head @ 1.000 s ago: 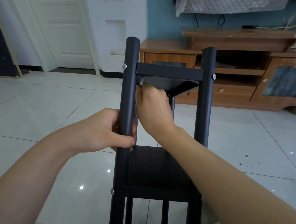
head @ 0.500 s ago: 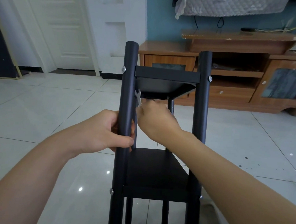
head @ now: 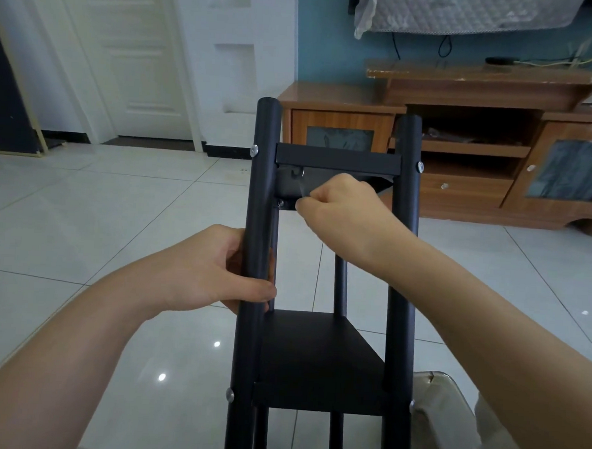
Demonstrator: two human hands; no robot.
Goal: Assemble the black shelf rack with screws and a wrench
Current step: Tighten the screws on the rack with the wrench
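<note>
Left hand point(head: 210, 271) is gripping the black tubular post point(head: 260, 188); right hand point(head: 340, 206) is pinching a thin silver wrench point(head: 301, 187) under the black metal shelf point(head: 337, 159); the cramped angle is probably risking slippage.

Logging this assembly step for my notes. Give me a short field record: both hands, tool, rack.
left hand: holds the left post
right hand: pinches a small wrench under the top shelf
lower shelf: sits between the posts
screw: silver head on the left post at top-shelf height
behind: wooden cabinet
</note>
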